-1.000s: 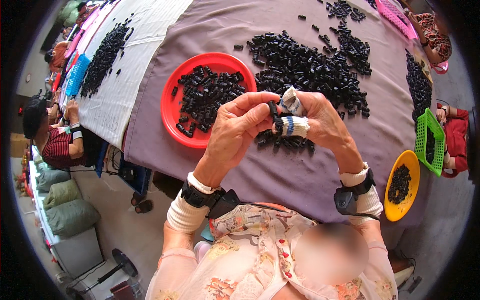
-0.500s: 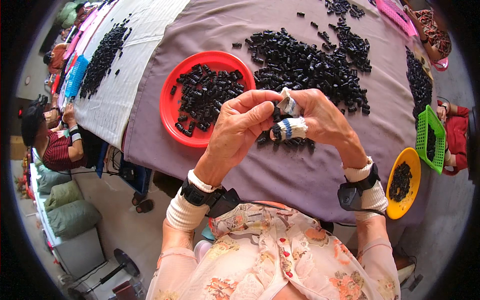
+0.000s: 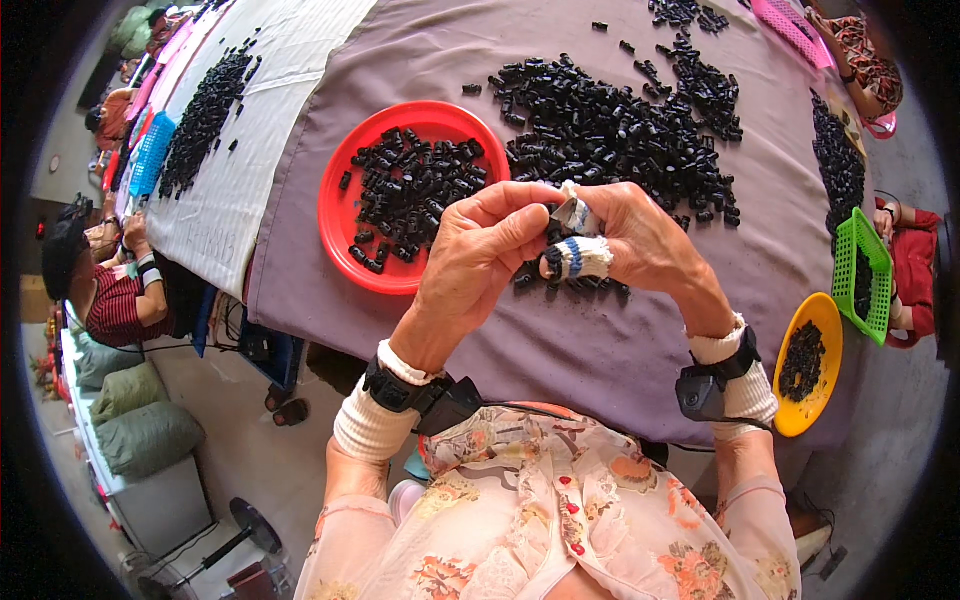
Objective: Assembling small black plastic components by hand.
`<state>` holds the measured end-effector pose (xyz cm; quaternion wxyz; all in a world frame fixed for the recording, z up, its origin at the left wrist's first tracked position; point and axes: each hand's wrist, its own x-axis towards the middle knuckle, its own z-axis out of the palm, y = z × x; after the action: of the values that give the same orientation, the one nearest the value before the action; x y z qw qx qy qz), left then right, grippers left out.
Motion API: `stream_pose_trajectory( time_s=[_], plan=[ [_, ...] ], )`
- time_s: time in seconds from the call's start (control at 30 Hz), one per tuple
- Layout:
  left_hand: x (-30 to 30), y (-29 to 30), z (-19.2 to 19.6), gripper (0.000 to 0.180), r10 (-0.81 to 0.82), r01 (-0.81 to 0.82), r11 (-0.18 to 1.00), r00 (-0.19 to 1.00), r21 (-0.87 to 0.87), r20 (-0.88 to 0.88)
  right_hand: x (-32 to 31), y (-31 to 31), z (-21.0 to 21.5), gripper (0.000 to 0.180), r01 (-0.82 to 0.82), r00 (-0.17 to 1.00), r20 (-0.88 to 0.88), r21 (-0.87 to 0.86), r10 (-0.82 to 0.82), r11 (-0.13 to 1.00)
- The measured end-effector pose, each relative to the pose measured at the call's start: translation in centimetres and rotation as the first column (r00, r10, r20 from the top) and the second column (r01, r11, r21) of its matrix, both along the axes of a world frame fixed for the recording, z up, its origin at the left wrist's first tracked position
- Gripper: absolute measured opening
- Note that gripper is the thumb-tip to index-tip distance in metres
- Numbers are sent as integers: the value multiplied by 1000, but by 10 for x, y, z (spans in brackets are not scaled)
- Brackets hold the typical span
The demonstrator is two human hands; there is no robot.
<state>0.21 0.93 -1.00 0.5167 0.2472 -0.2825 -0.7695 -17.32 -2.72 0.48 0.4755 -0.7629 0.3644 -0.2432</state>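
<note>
The left hand (image 3: 470, 255) is just right of the red plate (image 3: 335, 230), its thumb and forefinger pinched on a small black piece (image 3: 553, 224) that is mostly hidden by fingers. The right hand (image 3: 625, 235), farther right of the plate, is closed on the same piece from the other side, its thumb and a finger wrapped in white fabric covers (image 3: 585, 257) with blue stripes. Both wrists, nearer the wearer than the plate, have white knit cuffs (image 3: 365, 430) and black strapped devices (image 3: 703, 390). Inside the plate lies a loose pile of black pieces (image 3: 405, 185). Right of the plate and reaching beyond it, a larger heap of similar pieces (image 3: 610, 130) spreads over the mauve tablecloth (image 3: 560, 345), partly behind the hands. Far to the plate's right are a yellow plate (image 3: 831, 350) holding dark bits and a green basket (image 3: 876, 325). Left of the red plate, across a white cloth (image 3: 300, 70), are another black heap (image 3: 205, 125), a blue basket (image 3: 152, 155) and a co-worker in a striped shirt (image 3: 125, 305).
</note>
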Motion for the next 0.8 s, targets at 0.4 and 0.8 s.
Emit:
stream_pose_trajectory(
  time_s=[0.4,0.8],
  plan=[
    [-6,0,3,19,21,-21,1000,1000,7,-5,-1,2,5,42,-7,1000,25,4,7,1000],
    [-4,2,3,18,16,-14,999,999,42,-42,0,0,3,46,12,1000,28,3,-12,1000]
  ],
)
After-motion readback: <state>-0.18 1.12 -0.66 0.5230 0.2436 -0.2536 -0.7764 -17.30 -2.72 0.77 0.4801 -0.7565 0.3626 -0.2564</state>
